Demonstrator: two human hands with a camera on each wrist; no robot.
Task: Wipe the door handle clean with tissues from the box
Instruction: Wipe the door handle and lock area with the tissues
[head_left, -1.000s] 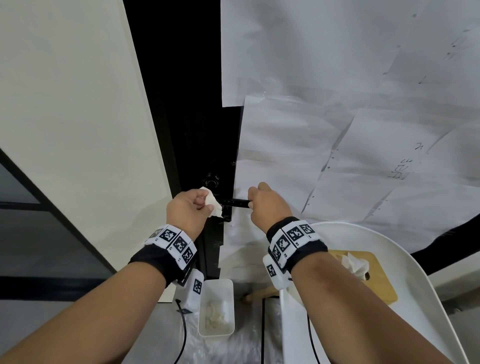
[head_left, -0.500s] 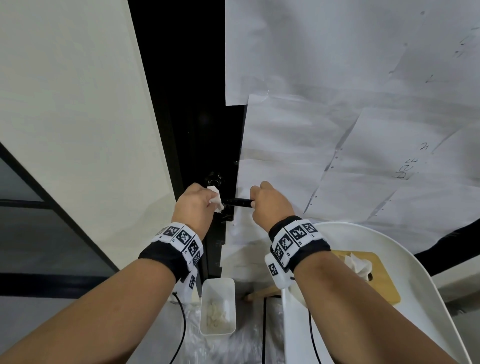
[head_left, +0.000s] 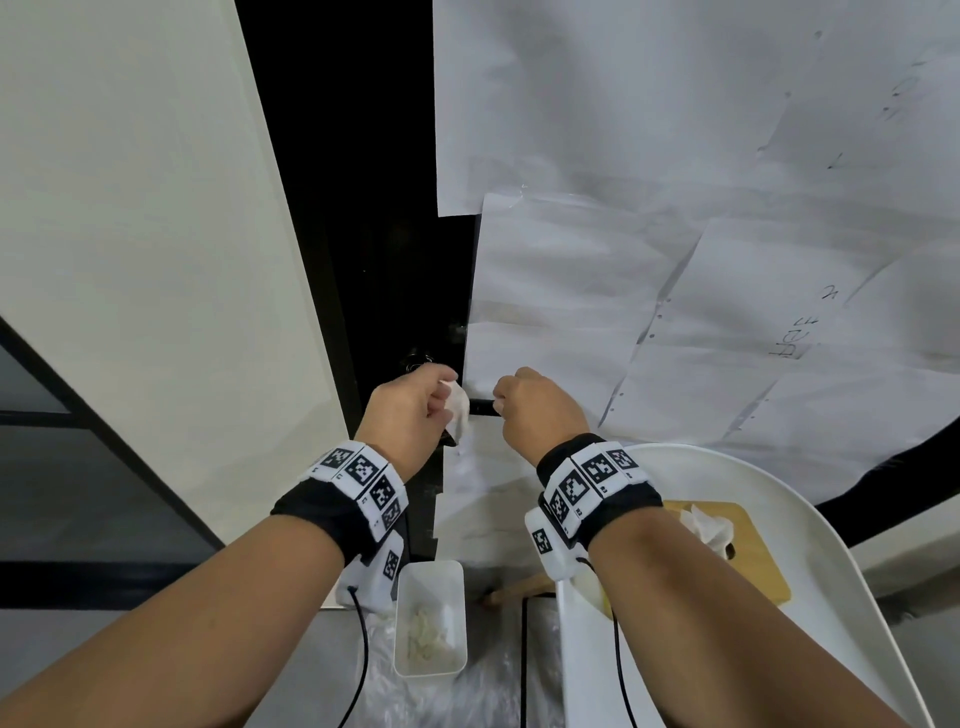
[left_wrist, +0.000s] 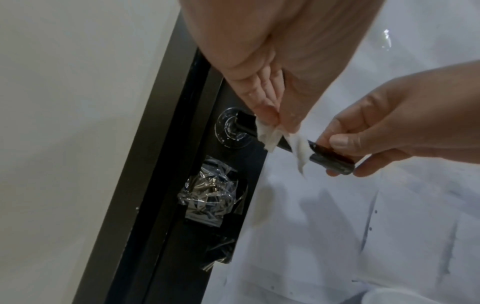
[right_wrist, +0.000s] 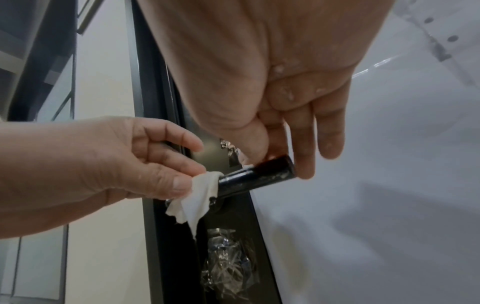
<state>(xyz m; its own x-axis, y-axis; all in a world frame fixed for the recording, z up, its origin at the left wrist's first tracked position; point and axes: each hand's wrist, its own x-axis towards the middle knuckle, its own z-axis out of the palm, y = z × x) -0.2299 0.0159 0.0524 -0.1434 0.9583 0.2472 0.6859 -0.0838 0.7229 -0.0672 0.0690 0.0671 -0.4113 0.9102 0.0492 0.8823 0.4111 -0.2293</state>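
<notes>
A black lever door handle (left_wrist: 327, 157) (right_wrist: 255, 177) (head_left: 481, 407) sticks out from the dark door edge. My left hand (head_left: 415, 410) (right_wrist: 145, 164) pinches a crumpled white tissue (head_left: 458, 408) (left_wrist: 275, 137) (right_wrist: 197, 195) wrapped against the handle near its round base plate (left_wrist: 230, 131). My right hand (head_left: 535, 410) (left_wrist: 376, 135) pinches the free end of the handle between thumb and fingers. The tissue box (head_left: 737, 551), with a wooden lid and a tissue poking up, sits at lower right behind my right forearm.
White paper sheets (head_left: 675, 260) cover the door to the right. A white chair or tray rim (head_left: 810, 519) holds the tissue box. A small white bin (head_left: 430, 618) with used tissues stands on the floor below. Clear tape covers the lock (left_wrist: 210, 197) under the handle.
The left hand has slid the tissue a little rightward along the handle, closing the gap to the right hand. The right hand keeps its hold on the handle end.
</notes>
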